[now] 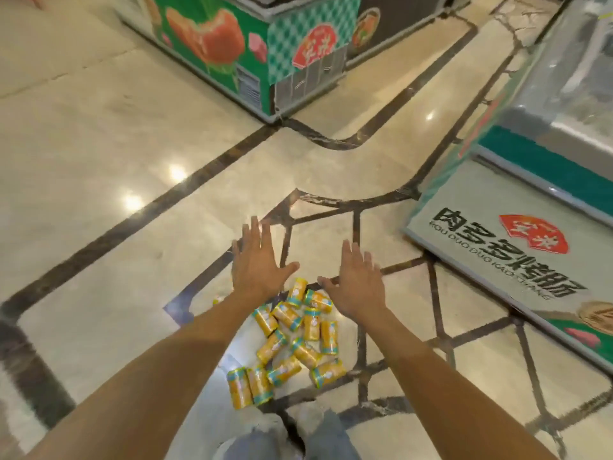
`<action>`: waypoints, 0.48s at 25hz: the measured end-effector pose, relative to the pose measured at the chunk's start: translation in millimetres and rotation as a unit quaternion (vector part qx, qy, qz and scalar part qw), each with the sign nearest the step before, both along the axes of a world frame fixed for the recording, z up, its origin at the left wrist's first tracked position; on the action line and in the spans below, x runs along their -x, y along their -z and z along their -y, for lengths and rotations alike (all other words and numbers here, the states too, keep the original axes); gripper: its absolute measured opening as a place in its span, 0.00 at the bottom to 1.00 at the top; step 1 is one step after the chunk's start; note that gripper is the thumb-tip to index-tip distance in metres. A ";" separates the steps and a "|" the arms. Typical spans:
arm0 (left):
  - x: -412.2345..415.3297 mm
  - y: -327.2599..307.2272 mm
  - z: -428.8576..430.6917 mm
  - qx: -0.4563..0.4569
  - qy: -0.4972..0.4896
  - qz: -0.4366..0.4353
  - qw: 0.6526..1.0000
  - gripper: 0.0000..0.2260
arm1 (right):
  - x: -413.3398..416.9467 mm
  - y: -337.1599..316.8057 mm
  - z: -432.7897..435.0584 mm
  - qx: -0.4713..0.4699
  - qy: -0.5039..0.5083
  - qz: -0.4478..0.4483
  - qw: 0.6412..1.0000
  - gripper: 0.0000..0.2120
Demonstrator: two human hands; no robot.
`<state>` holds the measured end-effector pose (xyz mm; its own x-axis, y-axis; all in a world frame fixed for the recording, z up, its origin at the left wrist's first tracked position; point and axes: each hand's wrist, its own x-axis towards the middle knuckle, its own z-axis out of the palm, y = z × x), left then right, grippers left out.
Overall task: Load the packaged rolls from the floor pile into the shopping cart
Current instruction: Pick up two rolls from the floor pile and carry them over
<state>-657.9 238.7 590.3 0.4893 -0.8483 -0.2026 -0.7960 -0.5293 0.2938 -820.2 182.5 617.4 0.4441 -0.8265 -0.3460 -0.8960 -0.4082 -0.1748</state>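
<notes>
Shiny cream floor [99, 144] with dark stone lines has the pile of rolls [292, 336] lying on it. Each roll is a short, round tube in crinkly yellow wrap with blue-green ends. Over the pile's far side hang the left hand [257, 263] and right hand [356, 283], apart, fingers straight and spread, holding nothing. Big boxy freezers stand around: a green freezer [232, 44] ahead, a grey freezer [497, 254] on the right.

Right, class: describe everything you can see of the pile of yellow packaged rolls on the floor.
The pile of yellow packaged rolls holds about a dozen short cylinders in glossy yellow wrap with teal end bands and a pale label. They lie on their sides, scattered at mixed angles, some touching, on the polished beige stone floor.
</notes>
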 end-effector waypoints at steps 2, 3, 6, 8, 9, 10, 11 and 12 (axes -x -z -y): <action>-2.8 37.3 -30.7 -0.001 -0.056 -0.008 0.998 0.44 | -11.0 39.6 -8.4 -0.042 -0.047 -0.009 0.998 0.39; -1.6 58.4 -45.0 -0.001 -0.072 0.006 0.997 0.44 | -16.0 62.7 -13.4 -0.065 -0.064 -0.013 0.996 0.39; -1.3 133.7 -85.9 -0.040 -0.138 -0.024 0.989 0.44 | -29.4 142.1 -34.3 -0.126 -0.083 -0.023 0.988 0.39; -0.6 191.6 -111.6 -0.079 -0.178 -0.068 0.978 0.46 | -37.2 200.0 -49.6 -0.152 -0.095 -0.047 0.983 0.40; -1.3 223.5 -123.8 -0.087 -0.194 -0.070 0.975 0.46 | -42.5 233.2 -58.3 -0.162 -0.104 -0.058 0.980 0.40; -2.0 258.6 -136.3 -0.097 -0.207 -0.072 0.971 0.46 | -48.3 268.9 -67.9 -0.170 -0.112 -0.066 0.977 0.40; -2.1 294.5 -147.4 -0.105 -0.220 -0.082 0.967 0.46 | -54.0 305.0 -78.0 -0.178 -0.119 -0.071 0.974 0.40; -0.2 327.5 -157.4 -0.116 -0.230 -0.098 0.961 0.46 | -58.1 340.1 -89.6 -0.188 -0.122 -0.076 0.972 0.40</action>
